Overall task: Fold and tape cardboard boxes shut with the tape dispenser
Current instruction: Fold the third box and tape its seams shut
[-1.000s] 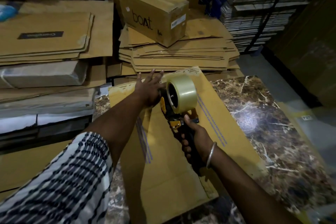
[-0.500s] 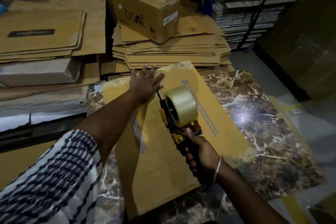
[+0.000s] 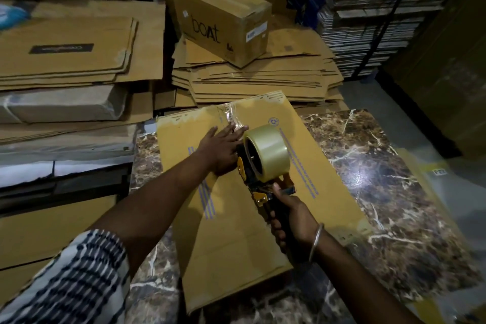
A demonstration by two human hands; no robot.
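A flat cardboard box [image 3: 236,231] lies on the marble table [image 3: 381,179] with its two flaps meeting along a centre seam. My left hand [image 3: 221,150] presses flat on the seam, fingers straight, next to a strip of clear tape [image 3: 231,118] stuck at the far edge. My right hand [image 3: 292,221] grips the black handle of the tape dispenser [image 3: 263,166], whose clear tape roll stands just right of my left hand, low over the seam.
A closed "boAt" box [image 3: 223,21] sits on a stack of flattened cartons [image 3: 257,79] behind the table. More flat cardboard piles [image 3: 73,55] fill the left side. Bundled sheets [image 3: 368,8] stand at back right. Floor [image 3: 447,187] lies to the right.
My left hand slid nearer along the seam, uncovering a strip of tape at the box's far edge. The dispenser stays low over the seam, close beside that hand.
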